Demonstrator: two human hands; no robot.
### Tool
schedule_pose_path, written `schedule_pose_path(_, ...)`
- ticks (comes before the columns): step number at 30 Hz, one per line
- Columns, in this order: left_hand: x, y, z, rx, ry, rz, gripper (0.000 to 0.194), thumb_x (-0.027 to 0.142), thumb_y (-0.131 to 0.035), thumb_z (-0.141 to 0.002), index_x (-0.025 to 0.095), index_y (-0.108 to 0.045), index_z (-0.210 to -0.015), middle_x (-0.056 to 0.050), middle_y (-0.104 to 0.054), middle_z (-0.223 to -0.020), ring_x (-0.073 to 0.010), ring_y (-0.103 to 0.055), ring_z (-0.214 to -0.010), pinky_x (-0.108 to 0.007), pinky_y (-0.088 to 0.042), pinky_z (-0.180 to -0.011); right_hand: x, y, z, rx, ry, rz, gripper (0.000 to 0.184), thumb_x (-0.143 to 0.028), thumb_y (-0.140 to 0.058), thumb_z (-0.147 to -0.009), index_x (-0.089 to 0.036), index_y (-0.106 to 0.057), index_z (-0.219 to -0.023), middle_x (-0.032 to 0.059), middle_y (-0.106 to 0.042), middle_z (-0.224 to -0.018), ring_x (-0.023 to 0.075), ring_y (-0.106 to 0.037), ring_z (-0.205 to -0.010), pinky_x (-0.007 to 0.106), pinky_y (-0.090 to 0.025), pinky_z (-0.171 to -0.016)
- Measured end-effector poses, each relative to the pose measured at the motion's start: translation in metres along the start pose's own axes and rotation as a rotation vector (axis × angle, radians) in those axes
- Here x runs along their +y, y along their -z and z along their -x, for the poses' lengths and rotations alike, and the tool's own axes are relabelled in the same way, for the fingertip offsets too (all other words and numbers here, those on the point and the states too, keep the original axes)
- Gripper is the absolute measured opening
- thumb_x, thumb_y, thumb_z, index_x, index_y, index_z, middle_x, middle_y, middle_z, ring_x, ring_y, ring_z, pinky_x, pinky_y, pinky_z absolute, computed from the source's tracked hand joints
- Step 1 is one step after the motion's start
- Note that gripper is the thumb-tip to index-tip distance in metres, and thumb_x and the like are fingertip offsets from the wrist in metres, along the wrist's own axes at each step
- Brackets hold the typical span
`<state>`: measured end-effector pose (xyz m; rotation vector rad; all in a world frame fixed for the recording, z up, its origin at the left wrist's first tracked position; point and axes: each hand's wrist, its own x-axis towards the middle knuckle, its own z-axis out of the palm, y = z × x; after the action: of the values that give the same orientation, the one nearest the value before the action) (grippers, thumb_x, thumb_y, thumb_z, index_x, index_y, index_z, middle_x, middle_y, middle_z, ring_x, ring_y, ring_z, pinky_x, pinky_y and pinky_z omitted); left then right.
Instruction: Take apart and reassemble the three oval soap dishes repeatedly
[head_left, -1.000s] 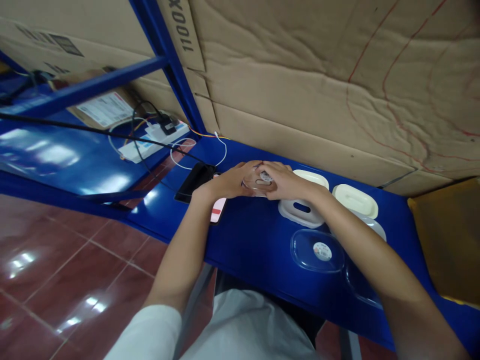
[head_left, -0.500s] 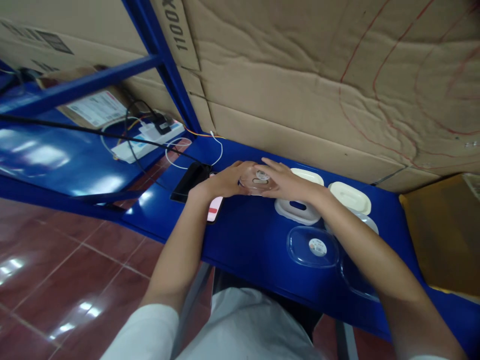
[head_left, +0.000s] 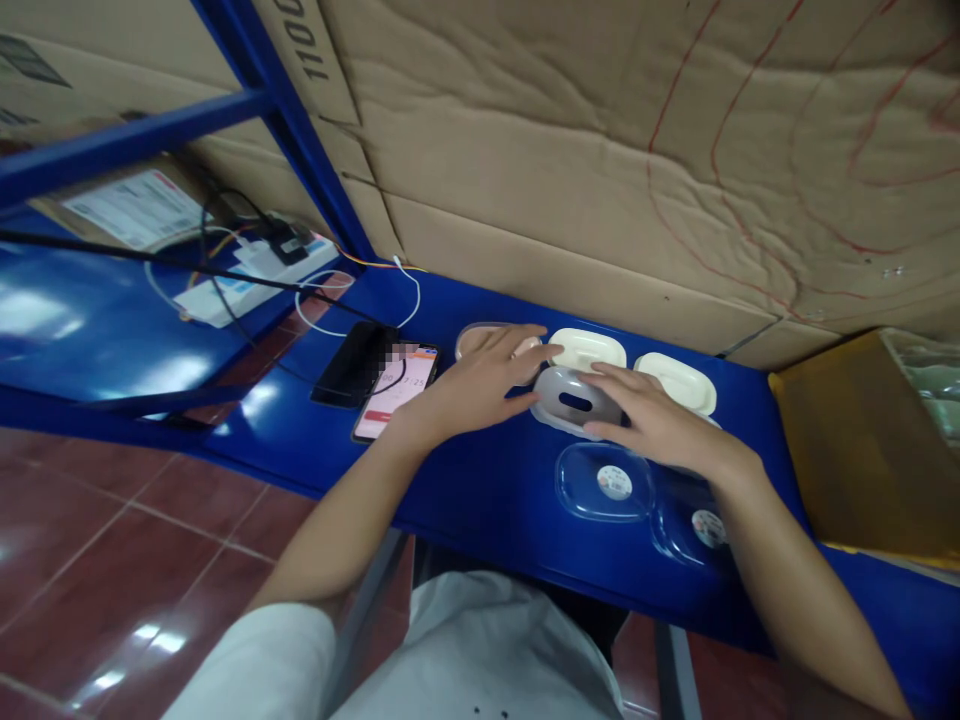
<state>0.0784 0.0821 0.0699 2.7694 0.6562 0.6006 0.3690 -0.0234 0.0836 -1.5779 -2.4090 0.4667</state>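
Observation:
My left hand [head_left: 484, 390] reaches over the blue table with its fingers spread, its tips at the left edge of a grey slotted insert [head_left: 553, 398]. On the insert's right side is my right hand [head_left: 664, 422], thumb and fingers apart. Whether either hand touches the insert, I cannot tell. A pale container with a clear rim [head_left: 470, 340] sits behind my left hand, partly hidden by it. Two cream oval trays, a left one [head_left: 589, 347] and a right one [head_left: 679, 380], stand along the back. Nearer me lie a clear plastic lid [head_left: 581, 490] with a round sticker and another clear lid [head_left: 679, 535].
A lit phone [head_left: 384, 405] and a black holder [head_left: 341, 365] lie left of my left hand. Farther left are a power strip [head_left: 217, 302] and cables. A cardboard box [head_left: 862, 450] stands at the right. A cardboard wall [head_left: 562, 230] borders the table's back.
Both hands have let go of the clear-topped container, which now rests at the back left. They have moved right, to the grey slotted insert. The view has shifted a little.

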Motion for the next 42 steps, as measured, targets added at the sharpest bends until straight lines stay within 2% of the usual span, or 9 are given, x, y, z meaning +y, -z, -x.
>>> schedule_pose_path(3, 0.008, -0.009, -0.003, -0.063, -0.048, 0.005, 0.064, 0.036, -0.069, -0.103, 0.028, -0.045, -0.162, -0.017, -0.048, -0.166, -0.0381, -0.045, -0.154, -0.061, -0.037, -0.126, 0.005, 0.0, -0.004, 0.012, -0.041, 0.011, 0.078, -0.066, -0.068, -0.097, -0.036, -0.043, -0.165, 0.011, -0.046, -0.172, 0.0397, -0.043, -0.158, 0.068, -0.037, -0.126)
schedule_pose_path(6, 0.005, -0.014, -0.004, -0.047, -0.037, -0.015, 0.062, 0.035, -0.068, -0.103, 0.028, -0.046, -0.161, -0.017, -0.05, -0.164, -0.0379, -0.045, -0.154, -0.061, -0.037, -0.127, 0.003, -0.008, -0.01, -0.025, -0.022, 0.005, 0.093, -0.065, -0.078, -0.089, -0.036, -0.037, -0.168, 0.0138, -0.044, -0.173, 0.0427, -0.041, -0.159, 0.071, -0.036, -0.125)
schedule_pose_path(11, -0.005, -0.016, -0.005, 0.002, -0.028, -0.035, 0.052, 0.032, -0.06, -0.107, 0.023, -0.05, -0.157, -0.017, -0.054, -0.159, -0.035, -0.047, -0.153, -0.057, -0.037, -0.126, -0.003, -0.02, -0.014, -0.023, 0.008, 0.004, 0.076, -0.041, -0.079, -0.089, -0.031, -0.047, -0.157, 0.0152, -0.049, -0.166, 0.0414, -0.044, -0.157, 0.065, -0.042, -0.122)
schedule_pose_path(17, -0.006, -0.017, -0.006, 0.039, 0.028, -0.07, 0.048, 0.038, -0.06, -0.107, 0.025, -0.055, -0.153, -0.016, -0.058, -0.156, -0.0353, -0.051, -0.148, -0.058, -0.034, -0.124, 0.026, 0.018, -0.02, 0.117, 0.015, 0.014, 0.068, -0.037, -0.077, -0.085, -0.03, -0.047, -0.145, 0.0141, -0.053, -0.157, 0.0395, -0.051, -0.146, 0.062, -0.041, -0.119)
schedule_pose_path(20, -0.009, -0.016, -0.006, 0.028, 0.057, -0.08, 0.046, 0.037, -0.06, -0.107, 0.022, -0.057, -0.15, -0.017, -0.058, -0.156, -0.0358, -0.052, -0.147, -0.058, -0.034, -0.123, 0.049, 0.03, -0.037, 0.1, -0.035, 0.024, 0.068, -0.038, -0.077, -0.082, -0.029, -0.048, -0.143, 0.0141, -0.054, -0.153, 0.0404, -0.052, -0.143, 0.064, -0.04, -0.118)
schedule_pose_path(24, -0.013, -0.015, -0.006, 0.0, 0.076, -0.06, 0.042, 0.032, -0.06, -0.105, 0.025, -0.059, -0.146, -0.015, -0.059, -0.155, -0.0347, -0.052, -0.148, -0.057, -0.034, -0.123, 0.069, 0.019, -0.064, 0.04, -0.023, -0.051, 0.07, -0.039, -0.078, -0.077, -0.03, -0.049, -0.14, 0.0125, -0.056, -0.149, 0.0383, -0.054, -0.142, 0.061, -0.042, -0.119)
schedule_pose_path(29, -0.017, -0.016, -0.005, -0.04, 0.061, -0.07, 0.037, 0.03, -0.058, -0.106, 0.023, -0.062, -0.141, -0.017, -0.059, -0.156, -0.0365, -0.05, -0.15, -0.06, -0.035, -0.122, 0.075, 0.003, -0.077, 0.009, -0.009, -0.059, 0.074, -0.038, -0.079, -0.076, -0.028, -0.049, -0.143, 0.0136, -0.054, -0.155, 0.0381, -0.052, -0.146, 0.062, -0.041, -0.121)
schedule_pose_path(37, -0.017, -0.02, -0.004, -0.051, 0.061, -0.091, 0.042, 0.034, -0.058, -0.107, 0.023, -0.06, -0.147, -0.018, -0.057, -0.158, -0.0393, -0.05, -0.149, -0.063, -0.035, -0.122, 0.08, 0.004, -0.087, -0.024, -0.027, -0.007, 0.084, -0.041, -0.08, -0.076, -0.027, -0.05, -0.154, 0.0172, -0.045, -0.167, 0.0422, -0.045, -0.154, 0.067, -0.037, -0.122)
schedule_pose_path(42, -0.011, -0.019, -0.005, -0.085, 0.069, -0.071, 0.043, 0.034, -0.057, -0.107, 0.021, -0.06, -0.148, -0.018, -0.054, -0.16, -0.0413, -0.05, -0.148, -0.064, -0.036, -0.122, 0.077, 0.003, -0.093, -0.032, -0.035, 0.048, 0.084, -0.035, -0.08, -0.074, -0.028, -0.05, -0.153, 0.0172, -0.044, -0.17, 0.0426, -0.04, -0.158, 0.071, -0.028, -0.124)
